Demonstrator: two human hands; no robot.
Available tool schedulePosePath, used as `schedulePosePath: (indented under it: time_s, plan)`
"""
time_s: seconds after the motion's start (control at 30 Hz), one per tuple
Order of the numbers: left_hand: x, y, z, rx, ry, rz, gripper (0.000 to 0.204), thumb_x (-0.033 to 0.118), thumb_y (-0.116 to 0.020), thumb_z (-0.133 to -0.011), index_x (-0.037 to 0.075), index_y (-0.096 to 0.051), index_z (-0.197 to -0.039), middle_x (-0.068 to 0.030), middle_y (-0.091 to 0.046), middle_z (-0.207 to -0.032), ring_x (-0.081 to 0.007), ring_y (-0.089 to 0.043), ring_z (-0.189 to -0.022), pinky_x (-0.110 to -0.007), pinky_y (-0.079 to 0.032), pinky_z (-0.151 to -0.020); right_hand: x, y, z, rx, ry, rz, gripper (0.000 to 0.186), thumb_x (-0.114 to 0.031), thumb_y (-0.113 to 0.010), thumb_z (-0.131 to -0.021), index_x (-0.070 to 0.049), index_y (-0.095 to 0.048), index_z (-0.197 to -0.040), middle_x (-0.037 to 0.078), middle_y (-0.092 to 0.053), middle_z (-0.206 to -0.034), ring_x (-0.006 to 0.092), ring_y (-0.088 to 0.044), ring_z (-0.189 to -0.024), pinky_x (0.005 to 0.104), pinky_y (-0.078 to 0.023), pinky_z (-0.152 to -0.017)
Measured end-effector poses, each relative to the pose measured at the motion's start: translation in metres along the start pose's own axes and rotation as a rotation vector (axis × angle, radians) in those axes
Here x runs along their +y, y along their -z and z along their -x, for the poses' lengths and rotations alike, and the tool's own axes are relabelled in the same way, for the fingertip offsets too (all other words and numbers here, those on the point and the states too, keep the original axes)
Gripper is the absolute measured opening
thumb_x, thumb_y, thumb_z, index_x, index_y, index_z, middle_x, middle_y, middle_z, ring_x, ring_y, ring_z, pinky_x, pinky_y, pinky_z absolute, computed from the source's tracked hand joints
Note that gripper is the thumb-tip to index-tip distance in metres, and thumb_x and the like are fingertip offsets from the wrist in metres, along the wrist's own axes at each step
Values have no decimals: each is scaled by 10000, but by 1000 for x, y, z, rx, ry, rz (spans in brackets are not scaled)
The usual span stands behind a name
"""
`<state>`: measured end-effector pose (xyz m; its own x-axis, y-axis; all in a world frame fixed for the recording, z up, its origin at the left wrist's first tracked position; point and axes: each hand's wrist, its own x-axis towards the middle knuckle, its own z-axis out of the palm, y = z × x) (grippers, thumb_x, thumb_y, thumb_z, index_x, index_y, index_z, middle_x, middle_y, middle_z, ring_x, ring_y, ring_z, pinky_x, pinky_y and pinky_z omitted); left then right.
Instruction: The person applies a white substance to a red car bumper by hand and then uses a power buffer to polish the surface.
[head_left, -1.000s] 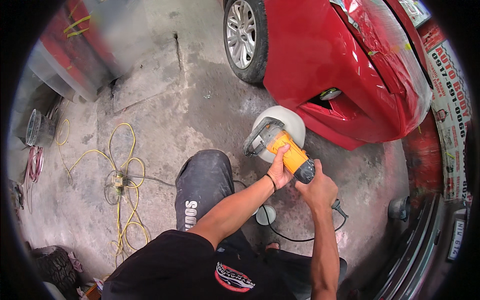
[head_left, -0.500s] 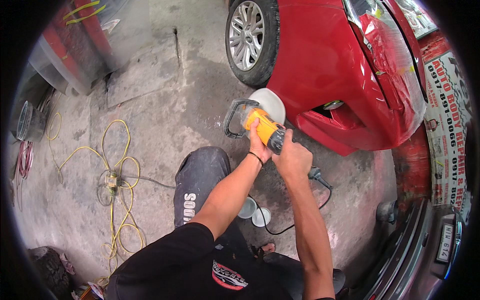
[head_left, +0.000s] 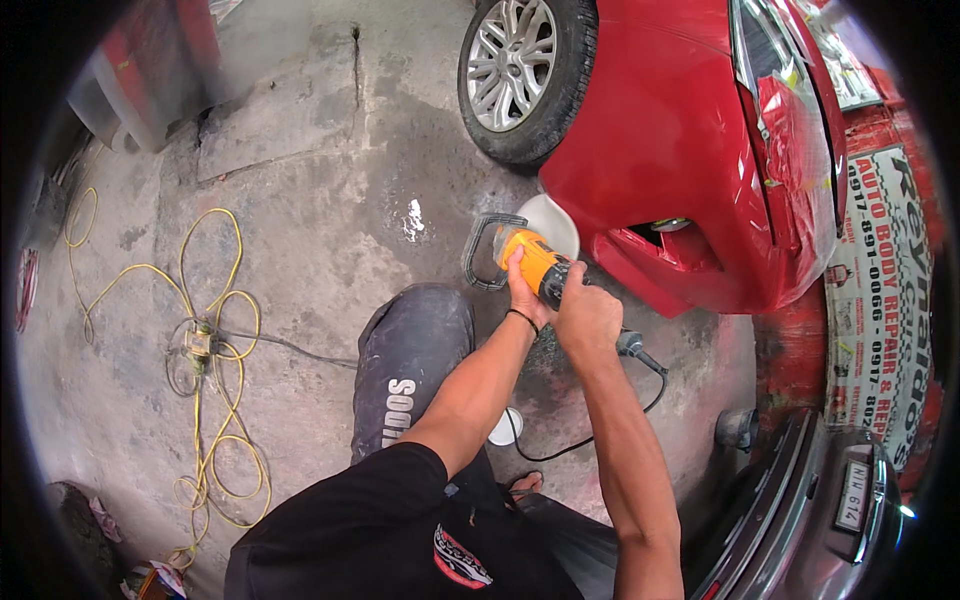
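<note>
With both hands I grip a yellow and black polisher (head_left: pixel 535 262). My left hand (head_left: pixel 524 292) wraps under the yellow body near its head, a dark band on that wrist. Farther back, my right hand (head_left: pixel 587 312) closes round the black grip. A black loop handle (head_left: pixel 484 252) sticks out to the left of the head. The round white pad (head_left: pixel 552 224) is tilted toward the lower corner of the red car body (head_left: pixel 660 130), just behind the wheel; whether it touches the paint I cannot tell. The polisher's black cord (head_left: pixel 640 410) hangs down past my right forearm.
A yellow extension cord (head_left: pixel 236 440) lies in loops at the left, joined to an outlet box (head_left: pixel 200 343). A white round lid or tub (head_left: pixel 505 427) stands by my knee. A dark car (head_left: pixel 800 520) is close at lower right, a printed banner (head_left: pixel 870 300) beyond it.
The view has shifted, so the red car sits a little farther right and lower. Both hands keep hold of the polisher, its pad still beside the car's lower corner.
</note>
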<state>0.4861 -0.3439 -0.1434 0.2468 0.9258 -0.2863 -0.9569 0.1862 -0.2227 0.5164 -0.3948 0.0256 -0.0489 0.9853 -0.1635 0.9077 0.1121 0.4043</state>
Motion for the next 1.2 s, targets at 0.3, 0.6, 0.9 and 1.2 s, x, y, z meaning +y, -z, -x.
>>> schedulePosePath:
  time_s: [0.3, 0.6, 0.9, 1.2]
  plan:
    - [56, -12, -35, 10, 1, 1, 794, 773, -657, -908, 97, -644, -1324, -198, -772, -1128, -371, -768, -991, -531, -632, -932, -43, 23, -39, 85, 69, 53, 719, -234, -744, -955, 87, -449, -1527, 187, -819, -956, 326, -836, -885, 440, -649, -792]
    - [42, -1, -23, 147, 20, -200, 736, 761, -644, -932, 127, -679, -1306, -135, -767, -1145, -335, -748, -1034, -543, -605, -963, -31, 7, -34, -76, -23, -20, 851, -332, -829, -922, 76, -429, -1552, 201, -818, -1077, 350, -829, -996, 455, -646, -886]
    - [22, -1, -20, 31, -85, -8, 788, 801, -656, -902, 155, -696, -1351, -115, -753, -1205, -314, -717, -1088, -494, -593, -994, -30, 25, -16, 27, 49, 78, 719, -222, -766, -966, 0, -443, -1569, 191, -808, -974, 317, -835, -880, 425, -660, -769]
    - [-44, 6, 21, 42, 5, -64, 811, 817, -574, -942, 136, -658, -1374, -127, -762, -1211, -318, -737, -1096, -496, -597, -1009, 40, 3, 25, -16, 72, 10, 748, -224, -789, -938, -9, -468, -1578, 211, -806, -952, 374, -826, -876, 482, -656, -786]
